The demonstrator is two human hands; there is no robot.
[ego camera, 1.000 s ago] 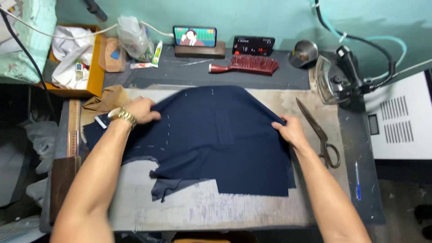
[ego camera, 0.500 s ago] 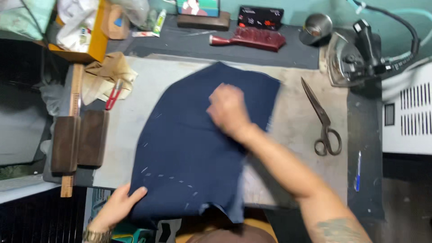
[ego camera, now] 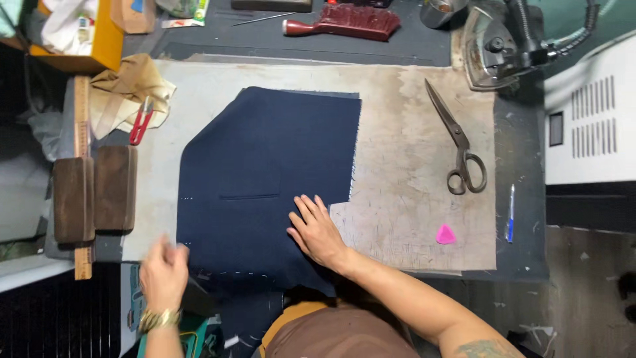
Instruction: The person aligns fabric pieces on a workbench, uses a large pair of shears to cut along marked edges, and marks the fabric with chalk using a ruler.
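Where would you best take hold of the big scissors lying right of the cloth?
Probably by the handle loops of the scissors, coming from the near side. They lie shut and flat on the pressing mat, blades pointing away toward the iron, loops nearest the person, with bare mat around them. The right hand is the closer one.

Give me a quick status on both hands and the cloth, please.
Right hand flat on navy cloth. Left hand blurred at its near-left edge. Scissors, pink chalk lie clear.

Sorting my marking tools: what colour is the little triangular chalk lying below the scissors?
Bright pink chalk, seen clearly in the head view.
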